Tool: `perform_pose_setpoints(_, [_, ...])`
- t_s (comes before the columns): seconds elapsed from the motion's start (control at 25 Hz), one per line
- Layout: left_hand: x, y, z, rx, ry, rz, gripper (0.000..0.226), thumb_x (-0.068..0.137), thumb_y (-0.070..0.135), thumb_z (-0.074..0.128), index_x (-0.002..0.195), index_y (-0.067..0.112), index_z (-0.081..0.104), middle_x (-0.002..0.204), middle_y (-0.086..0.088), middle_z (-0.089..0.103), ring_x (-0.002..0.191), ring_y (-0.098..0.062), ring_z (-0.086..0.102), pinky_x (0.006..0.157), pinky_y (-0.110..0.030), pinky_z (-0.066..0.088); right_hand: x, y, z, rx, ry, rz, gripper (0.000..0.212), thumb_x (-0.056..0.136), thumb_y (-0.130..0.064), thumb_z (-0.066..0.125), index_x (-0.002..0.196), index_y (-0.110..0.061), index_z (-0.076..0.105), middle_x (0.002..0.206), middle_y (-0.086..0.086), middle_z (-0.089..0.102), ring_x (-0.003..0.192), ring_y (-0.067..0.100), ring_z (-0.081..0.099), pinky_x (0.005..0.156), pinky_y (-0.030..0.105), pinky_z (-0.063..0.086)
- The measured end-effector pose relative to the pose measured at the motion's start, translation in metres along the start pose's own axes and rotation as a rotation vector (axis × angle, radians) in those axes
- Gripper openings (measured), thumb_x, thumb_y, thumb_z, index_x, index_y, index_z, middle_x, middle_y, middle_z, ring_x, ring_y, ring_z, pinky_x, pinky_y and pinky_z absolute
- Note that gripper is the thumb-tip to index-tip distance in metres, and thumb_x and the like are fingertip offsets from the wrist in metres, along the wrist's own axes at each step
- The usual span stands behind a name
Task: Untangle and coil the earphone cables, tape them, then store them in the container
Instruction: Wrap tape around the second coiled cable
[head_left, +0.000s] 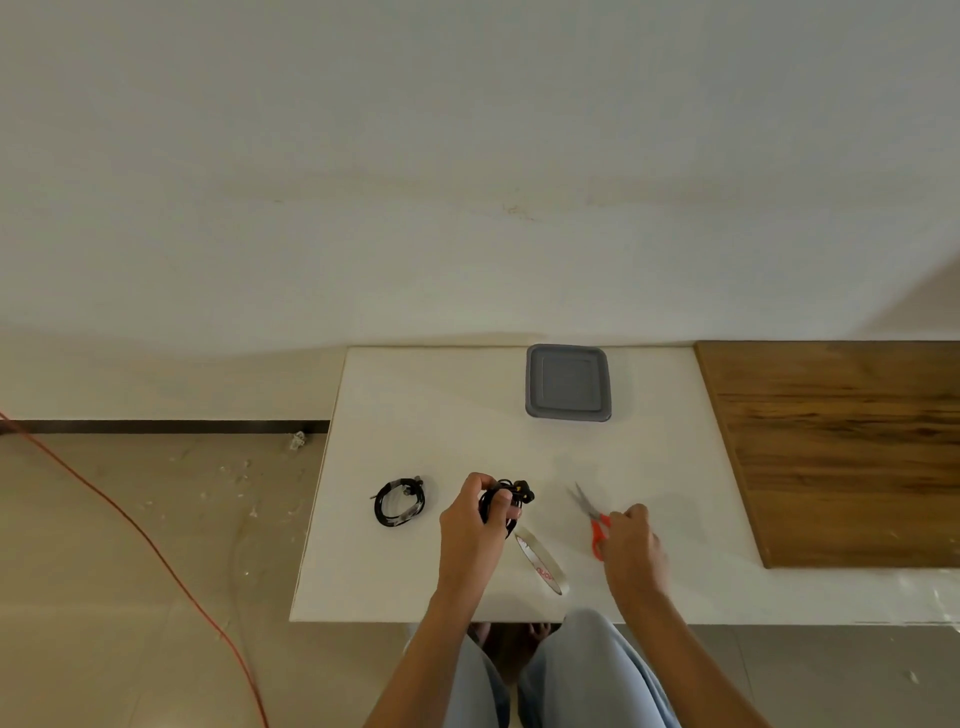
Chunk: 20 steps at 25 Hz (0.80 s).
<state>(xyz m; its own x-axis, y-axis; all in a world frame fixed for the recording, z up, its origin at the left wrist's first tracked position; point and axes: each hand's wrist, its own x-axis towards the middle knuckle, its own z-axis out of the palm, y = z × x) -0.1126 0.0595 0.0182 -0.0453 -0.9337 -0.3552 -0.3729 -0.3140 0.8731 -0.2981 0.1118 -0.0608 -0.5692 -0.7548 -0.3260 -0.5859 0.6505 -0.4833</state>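
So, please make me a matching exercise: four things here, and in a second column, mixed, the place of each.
1 scissors
2 grey container
3 tape roll
4 free earphone coil

a at the table's far edge
b at the fingertips of the right hand
c leftmost on the table
d just nearer than the earphone bundle the left hand grips

Pairs: 1-b, 2-a, 3-d, 4-c

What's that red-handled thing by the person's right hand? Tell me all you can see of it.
It is a pair of scissors: red, plastic-looking handles and grey metal blades that appear closed. They lie flat on the white table, tips pointing away and leftward. The right hand has its curled fingers at the handles; whether it actually grips them is unclear.
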Motion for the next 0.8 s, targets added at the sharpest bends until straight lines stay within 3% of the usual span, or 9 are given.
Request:
perform_pose_setpoints(0.12, [0.009,0.006,-0.003,0.002,-0.046,0.031,0.004,0.095,0.017,0.053,0.091,0.016,0.054,0.075,0.0,0.074,0.074,0.001,0.067,0.061,-0.012,0.049,-0.005,0.006,0.009,-0.116,-0.11,-0.13,0.014,0.095,-0.02,0.052,0.09,-0.007,0.053,0.082,-0.004,0.049,0.07,0.019,0.051,0.063,0.033,0.047])
perform_pose_setpoints(0.32, [0.019,0.011,-0.011,0.056,-0.096,0.056,0.004,0.094,0.016,0.053,0.093,0.013,0.055,0.077,-0.002,0.074,0.065,0.003,0.063,0.062,-0.015,0.05,-0.011,-0.001,0.013,-0.3,-0.204,-0.414,0.024,0.097,-0.028,0.048,0.109,-0.014,0.064,0.108,0.001,0.055,0.091,0.014,0.058,0.086,0.019,0.046])
perform_pose_setpoints(0.44, [0.02,0.014,-0.014,0.061,-0.105,0.052,0.006,0.095,0.014,0.053,0.095,0.008,0.055,0.08,-0.006,0.074,0.058,0.006,0.061,0.053,-0.008,0.043,-0.013,-0.014,0.003,-0.155,-0.179,-0.404,0.022,0.091,-0.025,0.059,0.109,-0.013,0.06,0.109,-0.001,0.054,0.09,0.013,0.059,0.08,0.018,0.046])
perform_pose_setpoints(0.56, [0.021,0.018,-0.017,0.083,-0.148,0.051,0.007,0.096,0.014,0.052,0.097,0.007,0.055,0.084,-0.008,0.074,0.052,0.009,0.057,0.05,-0.005,0.04,-0.011,-0.016,-0.019,0.071,-0.103,-0.4,0.02,0.083,-0.022,0.07,0.101,-0.02,0.062,0.097,-0.013,0.062,0.078,0.008,0.066,0.068,0.018,0.052])
perform_pose_setpoints(0.64, [0.023,0.02,-0.018,0.109,-0.187,0.06,0.005,0.095,0.016,0.052,0.096,0.011,0.056,0.083,-0.004,0.074,0.055,0.01,0.057,0.051,-0.004,0.038,-0.007,-0.014,-0.041,0.241,-0.303,-0.405,0.022,0.08,-0.015,0.072,0.096,-0.027,0.064,0.09,-0.014,0.067,0.077,0.008,0.067,0.066,0.015,0.05])
perform_pose_setpoints(0.72, [0.026,0.022,-0.02,0.129,-0.217,0.075,0.004,0.095,0.016,0.052,0.093,0.015,0.055,0.082,-0.002,0.075,0.06,0.011,0.058,0.053,-0.003,0.039,0.001,-0.014,-0.058,0.16,-0.485,-0.461,0.029,0.077,-0.015,0.075,0.093,-0.037,0.064,0.091,-0.014,0.067,0.081,0.008,0.064,0.069,0.017,0.05])
perform_pose_setpoints(0.8, [0.028,0.024,-0.021,0.143,-0.243,0.089,0.004,0.095,0.016,0.052,0.093,0.016,0.054,0.082,-0.003,0.074,0.062,0.011,0.059,0.054,-0.004,0.04,0.01,-0.015,-0.068,0.046,-0.56,-0.468,0.031,0.072,-0.02,0.078,0.093,-0.038,0.064,0.094,-0.018,0.066,0.086,0.009,0.061,0.075,0.018,0.051])
